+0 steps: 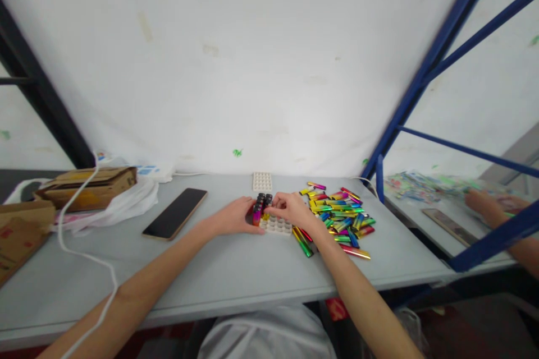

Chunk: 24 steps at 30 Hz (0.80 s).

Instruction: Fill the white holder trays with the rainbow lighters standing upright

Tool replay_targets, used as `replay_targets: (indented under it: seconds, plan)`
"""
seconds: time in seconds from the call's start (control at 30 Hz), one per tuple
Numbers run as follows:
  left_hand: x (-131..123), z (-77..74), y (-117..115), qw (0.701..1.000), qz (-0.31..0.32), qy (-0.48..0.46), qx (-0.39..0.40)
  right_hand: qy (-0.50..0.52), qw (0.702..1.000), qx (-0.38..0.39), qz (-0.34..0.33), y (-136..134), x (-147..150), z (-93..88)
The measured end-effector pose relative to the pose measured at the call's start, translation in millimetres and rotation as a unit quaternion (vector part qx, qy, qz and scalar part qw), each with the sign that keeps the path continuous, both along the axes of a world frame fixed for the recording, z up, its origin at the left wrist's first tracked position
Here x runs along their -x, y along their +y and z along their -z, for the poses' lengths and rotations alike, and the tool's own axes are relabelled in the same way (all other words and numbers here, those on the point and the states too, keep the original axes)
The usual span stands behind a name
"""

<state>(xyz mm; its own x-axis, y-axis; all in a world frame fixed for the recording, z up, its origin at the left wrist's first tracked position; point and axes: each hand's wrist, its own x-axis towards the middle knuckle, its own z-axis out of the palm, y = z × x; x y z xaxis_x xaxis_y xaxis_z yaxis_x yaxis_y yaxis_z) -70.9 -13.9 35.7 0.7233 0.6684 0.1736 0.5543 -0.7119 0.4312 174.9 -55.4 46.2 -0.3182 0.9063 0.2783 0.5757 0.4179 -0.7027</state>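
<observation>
A white tray (278, 225) with rows of round holes lies in front of me. At its left end several shiny tubes (257, 214) with black tops stand upright, close together. My left hand (236, 216) curves round that end, thumb at the tray's front edge and fingers beside the tubes. Over the middle of the tray my right hand (290, 207) has thumb and forefinger pinched together beside the black tops; what sits between the fingertips is hidden. Right of the tray lies a loose pile of shiny multicoloured metallic tubes (337, 210), some close to my right wrist.
A second white holed tray (262, 181) rests by the wall. To the left are a phone (176, 214), cardboard boxes (88, 188), a plastic bag (141, 202) and a white cable (84, 255). Blue metal bars (415, 84) stand right; beyond them, another person's hand (488, 208) shows.
</observation>
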Motion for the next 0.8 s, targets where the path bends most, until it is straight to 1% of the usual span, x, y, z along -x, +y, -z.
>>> replay_targets:
  seconds: [0.13, 0.2, 0.23, 0.27, 0.33, 0.4, 0.43, 0.47, 0.5, 0.57, 0.67, 0.7, 0.8]
  plan:
    - [1, 0.2, 0, 1.000, 0.004, 0.003, 0.002, -0.051, 0.999, -0.016, -0.006, -1, 2, 0.3]
    - [1, 1.1, 1, 1.000, -0.002, 0.007, 0.002, -0.068, 0.997, -0.021, -0.012, 0, -4, -1.6]
    - [1, 1.7, 2, 1.000, -0.005, 0.007, 0.002, -0.074, 0.997, -0.027, -0.004, 1, -9, -2.7]
    - [1, 2.2, 2, 1.000, -0.007, 0.007, 0.001, -0.079, 0.996, -0.039, 0.017, 4, -16, -3.7]
    - [1, 2.8, 3, 1.000, -0.011, 0.005, 0.000, -0.092, 0.988, -0.077, 0.095, 13, -35, -4.5]
    - [1, 2.7, 3, 1.000, -0.016, 0.005, 0.001, -0.129, 0.967, -0.111, 0.189, 24, -57, -2.7]
    - [1, 2.4, 3, 1.000, -0.018, 0.007, 0.002, -0.160, 0.953, -0.109, 0.234, 30, -67, -0.6]
    - [1, 2.0, 2, 1.000, -0.020, 0.008, 0.003, -0.195, 0.940, -0.092, 0.266, 35, -77, 2.1]
    - [0, 1.6, 2, 1.000, -0.021, 0.009, 0.004, -0.225, 0.929, -0.072, 0.284, 40, -85, 5.3]
    - [0, 1.0, 1, 1.000, -0.022, 0.010, 0.003, -0.258, 0.918, -0.028, 0.300, 47, -98, 11.9]
    - [-1, 0.8, 1, 1.000, -0.024, 0.017, 0.000, -0.286, 0.908, 0.048, 0.303, 51, -107, 18.9]
    - [-1, 0.9, 1, 1.000, -0.024, 0.019, -0.001, -0.290, 0.906, 0.063, 0.301, 52, -108, 19.9]
    - [0, 0.8, 1, 1.000, -0.020, 0.020, -0.004, -0.291, 0.910, 0.063, 0.289, 51, -109, 20.0]
